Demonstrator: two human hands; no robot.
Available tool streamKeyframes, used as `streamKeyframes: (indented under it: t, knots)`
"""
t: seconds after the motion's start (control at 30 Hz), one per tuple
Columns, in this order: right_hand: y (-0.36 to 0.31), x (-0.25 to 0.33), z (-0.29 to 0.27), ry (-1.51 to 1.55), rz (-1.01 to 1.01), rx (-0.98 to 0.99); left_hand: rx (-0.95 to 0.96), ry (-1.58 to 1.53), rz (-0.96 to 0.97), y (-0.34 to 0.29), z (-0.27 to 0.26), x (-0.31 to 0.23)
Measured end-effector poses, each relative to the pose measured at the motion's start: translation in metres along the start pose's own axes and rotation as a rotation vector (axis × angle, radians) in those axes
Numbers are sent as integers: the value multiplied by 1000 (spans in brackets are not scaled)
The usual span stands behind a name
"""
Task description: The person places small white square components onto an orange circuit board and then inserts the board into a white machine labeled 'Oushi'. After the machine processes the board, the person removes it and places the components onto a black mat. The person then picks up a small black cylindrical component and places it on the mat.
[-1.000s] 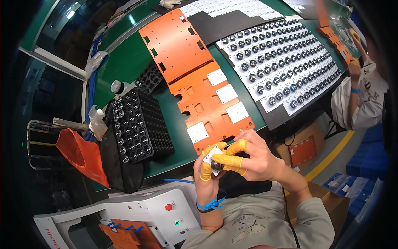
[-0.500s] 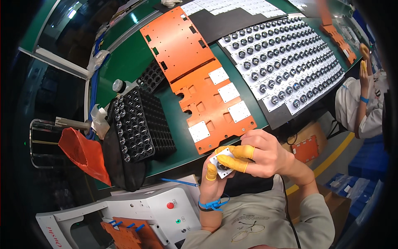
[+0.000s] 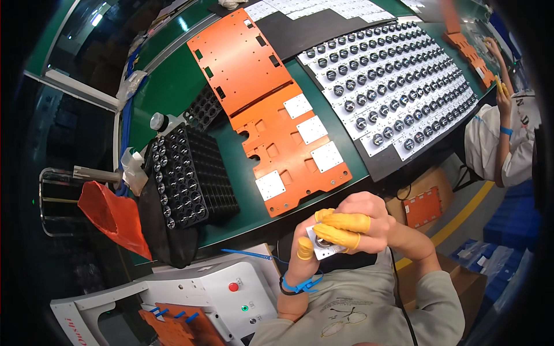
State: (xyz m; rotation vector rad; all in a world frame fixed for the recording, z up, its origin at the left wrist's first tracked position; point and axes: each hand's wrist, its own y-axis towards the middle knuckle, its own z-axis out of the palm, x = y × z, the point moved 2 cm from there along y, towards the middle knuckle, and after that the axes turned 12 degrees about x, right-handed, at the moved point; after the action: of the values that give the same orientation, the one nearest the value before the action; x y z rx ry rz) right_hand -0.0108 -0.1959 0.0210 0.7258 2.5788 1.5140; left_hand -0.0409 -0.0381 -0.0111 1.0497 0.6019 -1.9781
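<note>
Close to my body, in front of my shirt, both hands hold a small white square board (image 3: pixel 328 251) with a dark round part on it. My left hand (image 3: pixel 301 254), wearing yellow finger cots and a blue wrist strap, grips the board's left edge and supports it. From the right, my right hand (image 3: pixel 369 225) is closed over the board, its yellow-covered fingers across the round part and mostly hiding it. Just beyond my hands lies a two-part orange fixture plate (image 3: pixel 297 167), with several white square boards (image 3: pixel 327 156) set on its near half.
Rows of white boards with black round parts (image 3: pixel 392 92) cover a dark mat to the right. A black tray stack (image 3: pixel 196 176) with shiny round parts stands at left. A grey-white machine (image 3: pixel 225 288) sits lower left. Another person's hands (image 3: pixel 502 92) work at far right.
My hands and the board have moved slightly right and down. The right fingers now cover more of the round part. The bench scene has shifted a little left in view.
</note>
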Motion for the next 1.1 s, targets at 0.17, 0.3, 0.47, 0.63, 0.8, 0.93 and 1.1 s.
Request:
streamKeyframes:
  t: [0.17, 0.3, 0.47, 0.63, 0.8, 0.93, 1.1]
  knots:
    - [1, -7, -12, -77, 30, 27, -140, 315, 95, 15, 11, -15]
    - [3, -19, -16, 0, 190, 177, -261, 460, 235, 14, -3, -14]
    - [-1, -21, -7, 3, 194, 297, -299, 705, 300, 16, -14, -19]
    - [2, -14, -1, 95, 236, 313, -363, 653, 331, 14, -8, -24]
    - [5, -15, 3, 174, 324, 327, -312, 787, 293, 6, -23, -26]
    - [5, -27, 9, 259, 295, 326, -241, 670, 245, 15, -24, -37]
    - [13, -35, 13, 287, 302, 335, -289, 1018, 291, 17, -19, -58]
